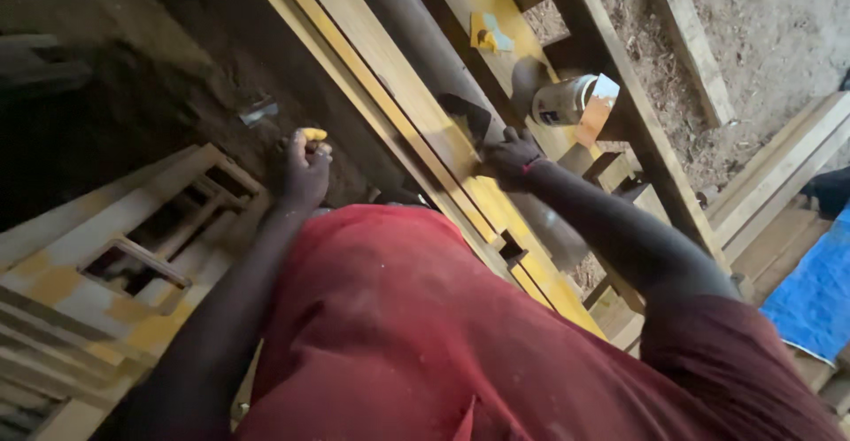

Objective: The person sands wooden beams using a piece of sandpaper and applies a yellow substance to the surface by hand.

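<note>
My left hand (305,171) is raised in a fist, closed on a small lump of yellow filler (313,134). Over to the right, my right hand (511,158) presses a dark, flat-bladed scraper (467,113) against a long wooden frame (416,113) smeared with yellow filler. The frame runs diagonally from the top centre toward the lower right. My red shirt (398,335) fills the bottom of the view and hides the frame's near end.
An open white tin (562,102) with a yellow-smeared lid stands on a wooden rail just beyond my right hand. A slatted wooden piece (133,255) with yellow patches lies at the left. Planks (779,175) and a blue sheet (819,286) are at the right, on sandy ground.
</note>
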